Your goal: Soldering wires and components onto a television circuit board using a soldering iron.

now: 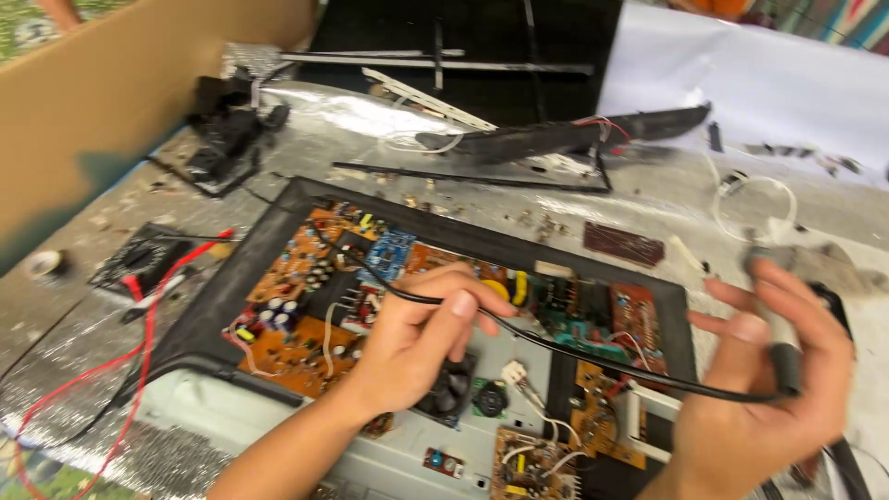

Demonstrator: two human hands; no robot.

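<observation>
My left hand (417, 343) pinches a thin black cable (574, 350) over an opened black-framed device (231, 278) full of orange and green circuit boards (296, 306). The cable runs right to my right hand (773, 380), which grips its thicker black end, a grey-and-black plug-like piece (785, 356). The cable's far end curls up toward a blue board (387, 252). A small black fan (446, 393) sits just under my left hand.
Red wires (139, 343) and a black multimeter (139, 259) lie at left on the silver foil surface. A cardboard wall (111, 83) stands at back left. Black plastic strips (556, 137), a brown board (622, 243), white cable (755, 199) and scattered screws lie behind.
</observation>
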